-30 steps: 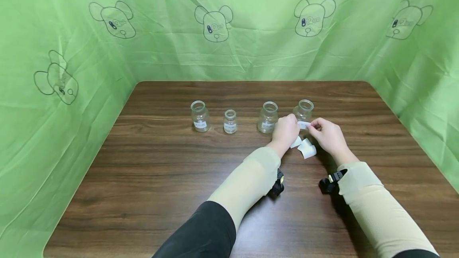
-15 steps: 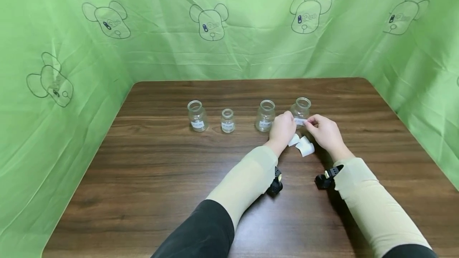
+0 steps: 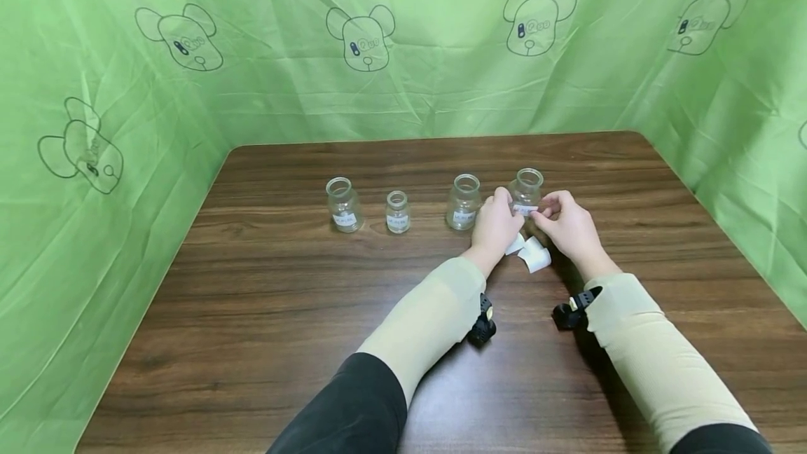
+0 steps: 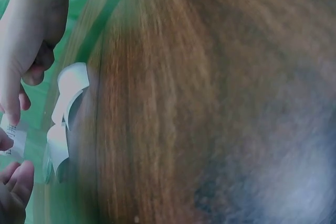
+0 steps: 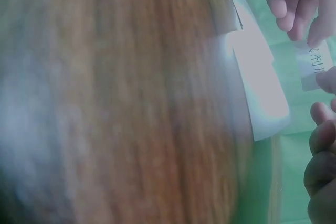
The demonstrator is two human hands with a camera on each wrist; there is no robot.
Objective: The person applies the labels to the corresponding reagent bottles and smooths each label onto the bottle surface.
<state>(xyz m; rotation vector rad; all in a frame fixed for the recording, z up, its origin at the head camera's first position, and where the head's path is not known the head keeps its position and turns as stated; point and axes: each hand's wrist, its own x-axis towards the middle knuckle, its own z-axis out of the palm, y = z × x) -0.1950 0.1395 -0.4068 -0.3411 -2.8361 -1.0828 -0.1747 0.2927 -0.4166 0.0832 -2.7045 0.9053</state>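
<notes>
At the right end of the row of glass jars, a wide-mouthed jar (image 3: 527, 189) bears a white label (image 3: 525, 209) with printed text. My left hand (image 3: 495, 226) holds the label's left end against the glass. From the other side, my right hand (image 3: 572, 231) has its thumb on the label's right end, index finger bent above it. The right wrist view gives the label (image 5: 308, 67) closer, with fingertips of both hands at its edges. Below the hands lie curled white paper pieces (image 3: 534, 256). The jar's lower part is partly hidden by the hands.
Left of the hands stand more labelled glass jars: a large jar (image 3: 463, 203), a small jar (image 3: 398, 213) and another large jar (image 3: 345, 206). All rest on a brown wooden table (image 3: 284, 300). Green curtains (image 3: 435, 54) with bear-like drawings enclose its back and sides.
The head view has shifted slightly. Both hands stay at the rightmost jar; the label lies closer against the glass, and my right index finger has lifted away from the thumb.
</notes>
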